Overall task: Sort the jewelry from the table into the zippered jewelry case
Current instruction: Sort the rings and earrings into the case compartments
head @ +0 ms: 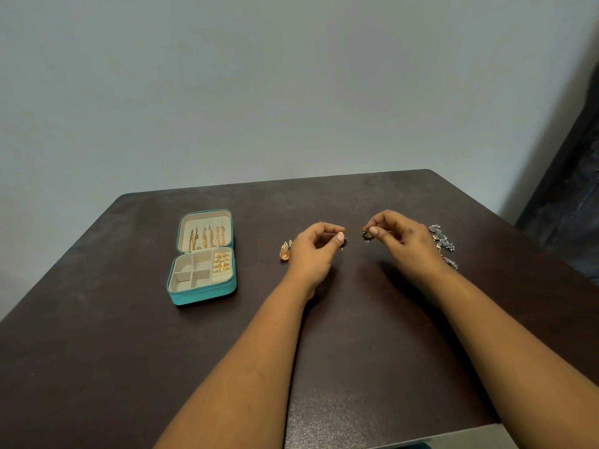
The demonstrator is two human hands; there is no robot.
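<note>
Head view: dark brown table (340, 351) against a pale wall (259, 76). Teal zippered jewelry case (202, 257) lies open on the left part of the table, lid flat toward the wall. Lid holds gold chains (207, 237) hanging in a row. Base has cream compartments; gold rings (222, 262) sit in the right-hand slot, the square compartments look bare. Left hand (312, 251) is raised near table centre, thumb and forefinger pressed together on a small dark earring (344, 242), other fingers curled. Right hand (402, 238) is just to the right of it, thumb and forefinger pinched on a second small dark earring (367, 235), other fingers bent loosely. The two earrings are close but apart, a clear gap between them, both well to the right of the case. Can't tell if they're lifted off the table or touching it. Gold dome earring (285, 252) lies on the table just beside the left hand, between that hand and the case. Silver-grey jewelry pile (442, 239) lies behind the right hand, partly hidden by it, near the right table edge. Both forearms bare, reaching in from the bottom.
</note>
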